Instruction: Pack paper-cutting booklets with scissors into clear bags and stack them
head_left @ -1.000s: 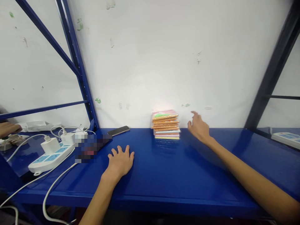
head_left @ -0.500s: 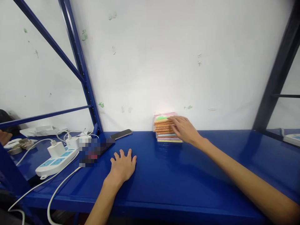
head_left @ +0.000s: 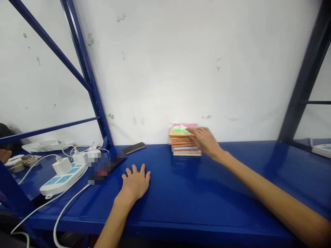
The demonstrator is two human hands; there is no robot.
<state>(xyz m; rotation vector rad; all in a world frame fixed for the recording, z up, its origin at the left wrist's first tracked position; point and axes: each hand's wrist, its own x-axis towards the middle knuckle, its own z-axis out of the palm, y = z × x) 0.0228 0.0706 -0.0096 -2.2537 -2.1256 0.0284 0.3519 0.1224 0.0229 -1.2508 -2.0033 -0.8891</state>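
From the head camera, the right hand [head_left: 204,142] lies palm down, fingers together on top of a stack of flat wrapped packets [head_left: 184,144], though a real grip can't be told. The stack sits back against the white wall [head_left: 155,69], apparently braced there, at the far edge of the blue steel shelf [head_left: 232,193]. The left hand [head_left: 135,182] rests empty, fingers spread, on the shelf, propping the person up, it seems

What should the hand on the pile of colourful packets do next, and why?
Probably lift just the top packet with the right hand, because its fingers rest on that packet. The stack looks loose, so going gently seems wise. The left hand lies flat on the blue shelf.
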